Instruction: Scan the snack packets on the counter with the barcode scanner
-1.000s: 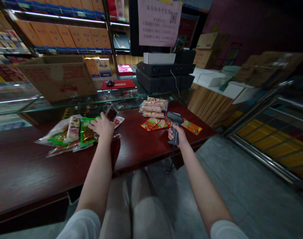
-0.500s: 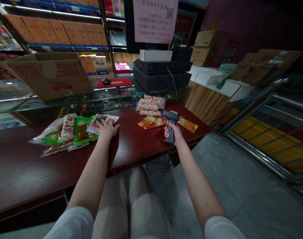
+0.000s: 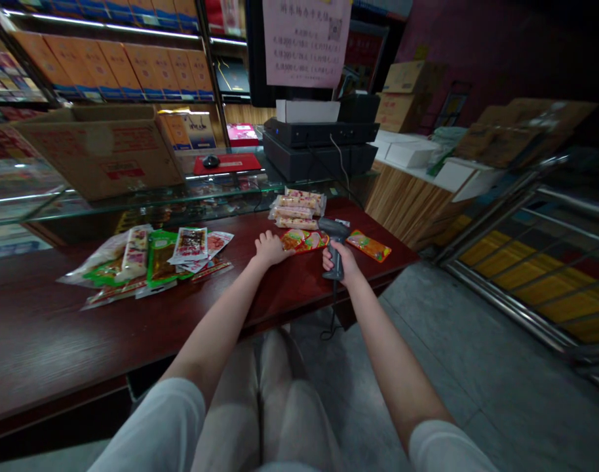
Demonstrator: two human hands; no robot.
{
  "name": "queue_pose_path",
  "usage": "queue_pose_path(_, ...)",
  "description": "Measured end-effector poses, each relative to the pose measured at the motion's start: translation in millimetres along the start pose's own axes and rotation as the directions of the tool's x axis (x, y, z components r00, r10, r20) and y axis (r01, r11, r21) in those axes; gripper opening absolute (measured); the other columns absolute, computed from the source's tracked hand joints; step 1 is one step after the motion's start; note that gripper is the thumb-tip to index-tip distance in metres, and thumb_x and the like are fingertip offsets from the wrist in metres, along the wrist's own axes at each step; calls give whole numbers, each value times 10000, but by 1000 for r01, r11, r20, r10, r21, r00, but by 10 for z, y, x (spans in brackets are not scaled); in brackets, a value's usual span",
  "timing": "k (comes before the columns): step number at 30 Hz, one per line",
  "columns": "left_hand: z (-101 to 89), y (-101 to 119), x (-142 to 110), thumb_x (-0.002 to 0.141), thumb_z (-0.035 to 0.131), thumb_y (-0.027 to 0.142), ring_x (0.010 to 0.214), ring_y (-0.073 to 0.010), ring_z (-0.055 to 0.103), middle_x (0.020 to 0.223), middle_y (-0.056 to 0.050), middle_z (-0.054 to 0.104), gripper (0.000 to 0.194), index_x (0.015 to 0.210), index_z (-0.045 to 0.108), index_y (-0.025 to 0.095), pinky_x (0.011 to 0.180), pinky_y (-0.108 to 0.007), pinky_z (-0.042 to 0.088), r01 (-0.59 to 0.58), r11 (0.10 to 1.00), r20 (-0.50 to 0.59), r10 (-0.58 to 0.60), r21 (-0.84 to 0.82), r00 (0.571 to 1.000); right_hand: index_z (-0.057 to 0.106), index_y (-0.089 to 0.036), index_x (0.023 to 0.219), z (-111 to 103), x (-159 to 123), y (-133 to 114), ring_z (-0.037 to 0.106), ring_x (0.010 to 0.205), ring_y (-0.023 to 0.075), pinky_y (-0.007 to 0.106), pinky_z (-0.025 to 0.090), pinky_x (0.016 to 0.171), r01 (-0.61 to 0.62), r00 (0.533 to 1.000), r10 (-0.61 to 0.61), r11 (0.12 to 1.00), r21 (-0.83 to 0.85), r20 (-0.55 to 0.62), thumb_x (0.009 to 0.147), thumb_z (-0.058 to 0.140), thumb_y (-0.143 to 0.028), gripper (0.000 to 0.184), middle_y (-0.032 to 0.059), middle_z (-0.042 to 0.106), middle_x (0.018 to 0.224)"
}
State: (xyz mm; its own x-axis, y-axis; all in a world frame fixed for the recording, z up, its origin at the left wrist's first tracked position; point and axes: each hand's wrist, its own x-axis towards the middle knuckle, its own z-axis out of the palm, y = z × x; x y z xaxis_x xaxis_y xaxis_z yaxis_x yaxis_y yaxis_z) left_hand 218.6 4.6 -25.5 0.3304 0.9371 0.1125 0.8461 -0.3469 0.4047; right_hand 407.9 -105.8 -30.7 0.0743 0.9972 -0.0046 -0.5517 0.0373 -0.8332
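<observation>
My right hand (image 3: 343, 261) is wrapped round the handle of a dark grey barcode scanner (image 3: 335, 248), its head raised above the table. My left hand (image 3: 271, 250) reaches the left end of some red and orange snack packets (image 3: 305, 240), fingers apart; whether it presses on them is hard to see. Right of the scanner lies another orange-red packet (image 3: 369, 246). Behind is a stack of clear-wrapped nougat-like bars (image 3: 298, 207). At left sits a pile with a green snack bag (image 3: 160, 255), small white-edged packets (image 3: 191, 245) and a clear bag of wrapped bars (image 3: 117, 254).
The dark red table (image 3: 181, 328) borders a glass counter (image 3: 215, 200). On the counter are an open cardboard box (image 3: 107, 154), a mouse (image 3: 211, 161) and a black cash drawer (image 3: 319, 157). A metal railing (image 3: 496, 203) stands at right; the scanner's cable (image 3: 334, 308) hangs down.
My left hand has moved right, from the small packets on the left pile to the red and orange packets. The right hand still holds the scanner, shifted very slightly left.
</observation>
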Motion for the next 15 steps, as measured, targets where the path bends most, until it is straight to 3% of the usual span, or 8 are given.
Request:
queue_pose_path(3, 98, -64, 45, 585, 806, 571, 1224, -482, 488, 1242, -307, 552, 672, 1019, 555, 122, 978, -617, 378, 14, 996, -84, -22, -90, 996, 425, -219, 761, -13, 16, 11, 382, 343, 49, 191, 333, 351, -1, 1000, 1, 1000, 0, 9, 724, 726, -412, 359, -89, 499, 521)
queue_pose_path(6, 133, -205, 36, 641, 802, 396, 1124, -376, 593, 1144, -206, 622, 590, 1090, 504, 155, 970, -525, 433, -7, 953, -129, -33, -303, 991, 424, -225, 797, -37, 43, 25, 384, 339, 50, 187, 332, 357, -11, 1000, 11, 1000, 8, 11, 733, 718, -421, 358, -99, 489, 521)
queue_pose_path(9, 116, -305, 44, 633, 791, 249, 1073, -269, 633, 1155, -117, 636, 625, 1166, 471, 185, 985, -419, 460, -84, 842, -198, -27, -532, 980, 400, -228, 774, -44, 57, 31, 388, 344, 50, 191, 335, 358, -14, 1000, 14, 1000, 11, -3, 710, 730, -425, 389, -95, 492, 526)
queue_pose_path(15, 67, -323, 93, 712, 732, 298, 1102, -217, 624, 1208, -109, 628, 547, 1186, 494, 164, 993, -365, 481, -192, 660, -308, -62, -726, 949, 439, -229, 823, 0, 43, 25, 393, 339, 61, 200, 337, 353, 1, 1000, -2, 1000, -16, -13, 698, 730, -424, 373, -100, 490, 507)
